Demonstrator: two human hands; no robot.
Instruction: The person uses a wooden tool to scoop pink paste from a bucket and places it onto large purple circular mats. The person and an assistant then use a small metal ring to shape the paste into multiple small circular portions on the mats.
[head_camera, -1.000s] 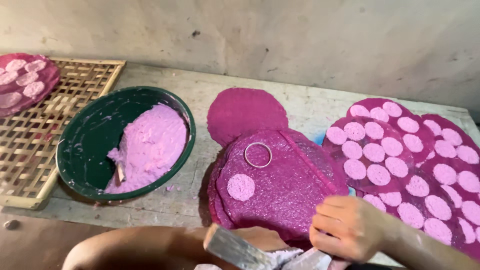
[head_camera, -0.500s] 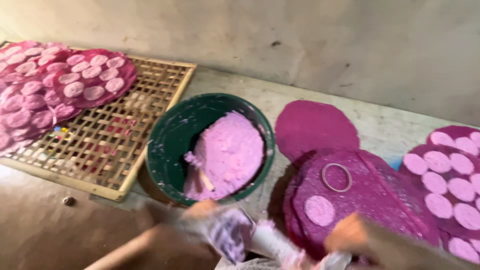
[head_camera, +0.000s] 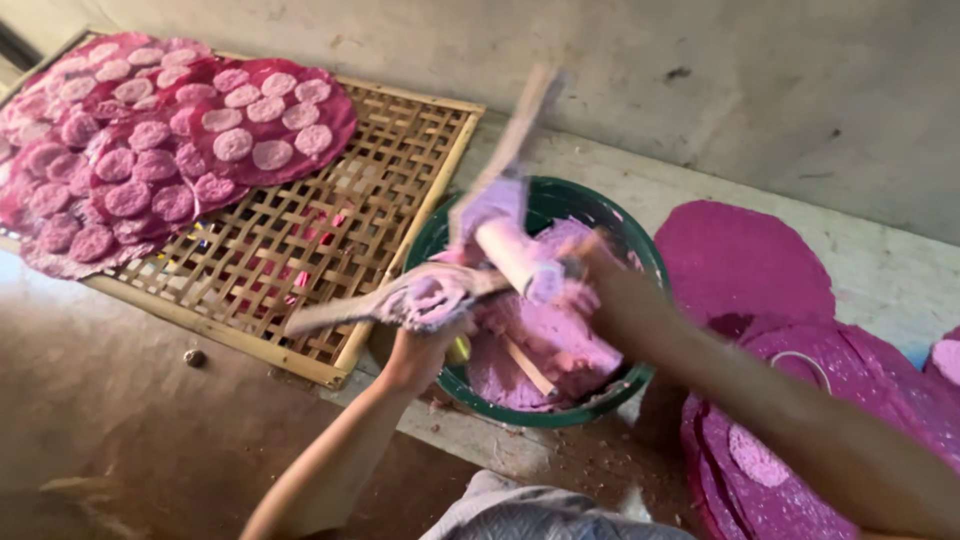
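Over the green bowl (head_camera: 640, 385) on the bench (head_camera: 880, 270), both hands work in a blur. In the head view the left hand (head_camera: 425, 340) is clamped on a flat wooden paddle (head_camera: 330, 315) smeared with a lump of pink dough (head_camera: 430, 295), its blade lying level and pointing left over the woven bamboo tray (head_camera: 320, 240). The right hand (head_camera: 565, 275) reaches in from the right and appears to be closed around a second wooden stick (head_camera: 520, 130) that tilts up and away from the bowl — motion blur hides the fingers, so the grip itself cannot be made out for certain. The two tools cross just above the bowl's left rim. Inside the bowl sits a mass of pale pink paste (head_camera: 560, 340), with another wooden stick (head_camera: 525, 365) lying in it. On the far left of the tray rest dark pink sheets dotted with pale round discs (head_camera: 250, 120). To the right of the bowl lie stacked magenta sheets (head_camera: 750, 260), one bearing a thin ring (head_camera: 800, 365) and a single pale disc (head_camera: 755, 455).
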